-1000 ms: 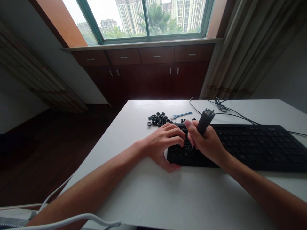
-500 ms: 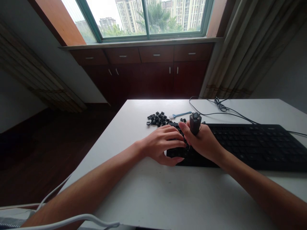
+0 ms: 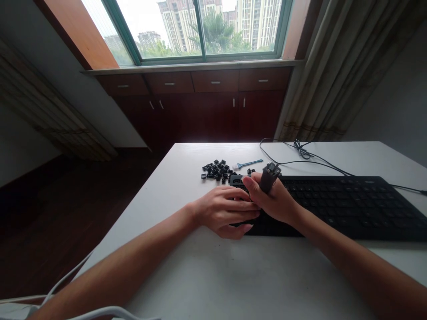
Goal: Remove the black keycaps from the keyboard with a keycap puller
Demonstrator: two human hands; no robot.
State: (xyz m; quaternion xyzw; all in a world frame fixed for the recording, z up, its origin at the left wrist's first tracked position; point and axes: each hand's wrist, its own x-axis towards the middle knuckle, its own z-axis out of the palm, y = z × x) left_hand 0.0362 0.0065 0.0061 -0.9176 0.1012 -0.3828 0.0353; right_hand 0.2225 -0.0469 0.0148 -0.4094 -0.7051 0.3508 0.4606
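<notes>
A black keyboard [image 3: 336, 206] lies on the white table, its left end partly under both hands. My right hand [image 3: 275, 200] is closed around the dark handle of a keycap puller [image 3: 268, 175], held upright over that end with its lower part hidden. My left hand [image 3: 227, 211] rests over the keyboard's left edge, fingers stretched toward my right hand and thumb apart; it appears to hold nothing. Just beyond my left hand lies a loose pile of black keycaps [image 3: 216, 171]. A few more keycaps [image 3: 251, 171] sit behind the keyboard's top edge.
A small blue brush [image 3: 248, 164] with pale bristles lies behind the keyboard. The keyboard's black cable [image 3: 302, 151] is bundled and looped at the back right of the white table [image 3: 160, 178]. A white cable [image 3: 110, 311] crosses the near left corner.
The keycap puller has tilted slightly in my right hand. My left fingers have drawn closer together beside it. The whole view has shifted a little, showing the table lower.
</notes>
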